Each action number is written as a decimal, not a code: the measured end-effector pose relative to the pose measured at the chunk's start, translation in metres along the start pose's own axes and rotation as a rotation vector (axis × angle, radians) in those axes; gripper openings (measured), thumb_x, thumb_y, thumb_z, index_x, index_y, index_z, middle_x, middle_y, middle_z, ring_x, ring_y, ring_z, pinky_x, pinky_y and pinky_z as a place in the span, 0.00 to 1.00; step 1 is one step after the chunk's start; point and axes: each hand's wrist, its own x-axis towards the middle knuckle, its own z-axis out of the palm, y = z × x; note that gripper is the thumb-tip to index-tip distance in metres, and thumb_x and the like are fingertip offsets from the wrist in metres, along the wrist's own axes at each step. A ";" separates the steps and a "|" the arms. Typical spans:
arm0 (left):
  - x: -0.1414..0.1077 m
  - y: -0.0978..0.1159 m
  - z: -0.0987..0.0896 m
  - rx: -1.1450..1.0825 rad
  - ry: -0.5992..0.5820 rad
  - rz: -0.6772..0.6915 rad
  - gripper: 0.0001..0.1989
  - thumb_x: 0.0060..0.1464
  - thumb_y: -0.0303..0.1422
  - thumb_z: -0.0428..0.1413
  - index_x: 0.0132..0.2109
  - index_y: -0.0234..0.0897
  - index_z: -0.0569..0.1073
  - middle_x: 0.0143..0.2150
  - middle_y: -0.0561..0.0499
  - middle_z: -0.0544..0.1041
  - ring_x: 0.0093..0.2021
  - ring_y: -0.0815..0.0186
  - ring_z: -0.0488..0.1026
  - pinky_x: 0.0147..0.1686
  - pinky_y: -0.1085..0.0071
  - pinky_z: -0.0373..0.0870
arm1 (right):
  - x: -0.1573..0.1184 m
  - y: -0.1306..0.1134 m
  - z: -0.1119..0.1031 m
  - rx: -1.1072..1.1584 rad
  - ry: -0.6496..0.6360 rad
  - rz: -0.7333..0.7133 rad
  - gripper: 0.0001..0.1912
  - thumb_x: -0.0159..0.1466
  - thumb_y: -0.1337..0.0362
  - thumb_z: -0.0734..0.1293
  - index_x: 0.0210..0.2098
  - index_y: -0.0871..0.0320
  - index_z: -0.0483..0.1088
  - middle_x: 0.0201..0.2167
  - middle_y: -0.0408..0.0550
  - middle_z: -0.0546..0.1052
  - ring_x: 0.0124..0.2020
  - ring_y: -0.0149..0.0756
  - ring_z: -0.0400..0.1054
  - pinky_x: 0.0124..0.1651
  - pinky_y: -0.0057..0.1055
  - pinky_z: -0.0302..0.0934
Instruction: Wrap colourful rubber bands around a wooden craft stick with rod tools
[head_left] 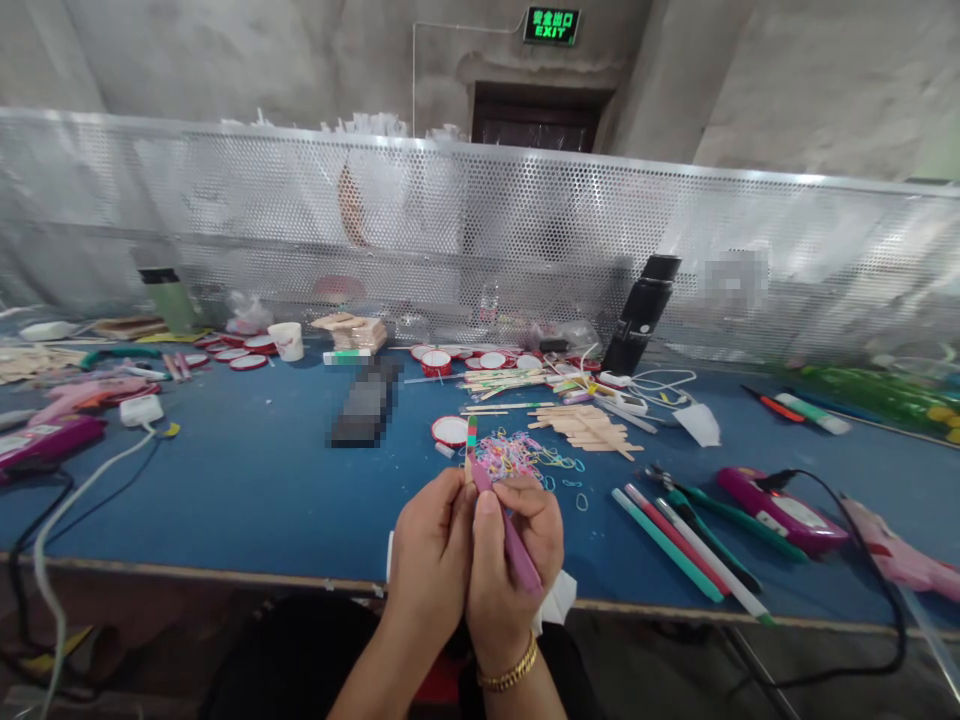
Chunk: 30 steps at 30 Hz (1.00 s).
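Just above the table's front edge, my left hand (429,545) is closed around a flat wooden craft stick (472,436) whose upper end carries green and red bands. Against it my right hand (517,540), with a gold bracelet at the wrist, grips a purple marker pen (520,552). The pen's tip end meets the stick near my left fingertips; the exact contact is hidden. Right behind the hands lies a pile of small colourful rubber bands (517,455). A small round red-rimmed drum (450,431) is beside that pile.
Plain craft sticks (585,428) lie behind the rubber bands. To the right are several markers (667,545), green-handled pliers (705,510) and a purple corded device (784,510). A black bottle (641,315) stands near the perforated metal partition (420,220). A paper cup (286,341) is at back left.
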 end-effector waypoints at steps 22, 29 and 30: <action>0.000 -0.002 0.000 0.017 -0.014 -0.016 0.18 0.70 0.43 0.50 0.32 0.40 0.67 0.29 0.54 0.72 0.29 0.66 0.66 0.30 0.71 0.59 | 0.000 0.001 0.001 -0.010 0.009 -0.022 0.04 0.71 0.69 0.67 0.39 0.53 0.69 0.35 0.41 0.73 0.37 0.32 0.72 0.42 0.32 0.69; -0.001 -0.001 0.001 0.014 0.016 -0.005 0.18 0.70 0.43 0.49 0.32 0.40 0.68 0.28 0.54 0.71 0.29 0.66 0.65 0.30 0.70 0.59 | -0.003 0.001 -0.001 -0.005 0.030 -0.006 0.05 0.71 0.69 0.66 0.39 0.53 0.68 0.35 0.41 0.72 0.37 0.31 0.71 0.44 0.32 0.67; 0.000 -0.001 0.001 0.008 0.011 -0.005 0.18 0.70 0.43 0.49 0.32 0.40 0.68 0.28 0.54 0.71 0.29 0.66 0.65 0.30 0.70 0.59 | -0.003 0.001 -0.001 0.001 0.028 -0.005 0.05 0.71 0.69 0.66 0.39 0.53 0.68 0.35 0.41 0.72 0.37 0.31 0.71 0.43 0.32 0.67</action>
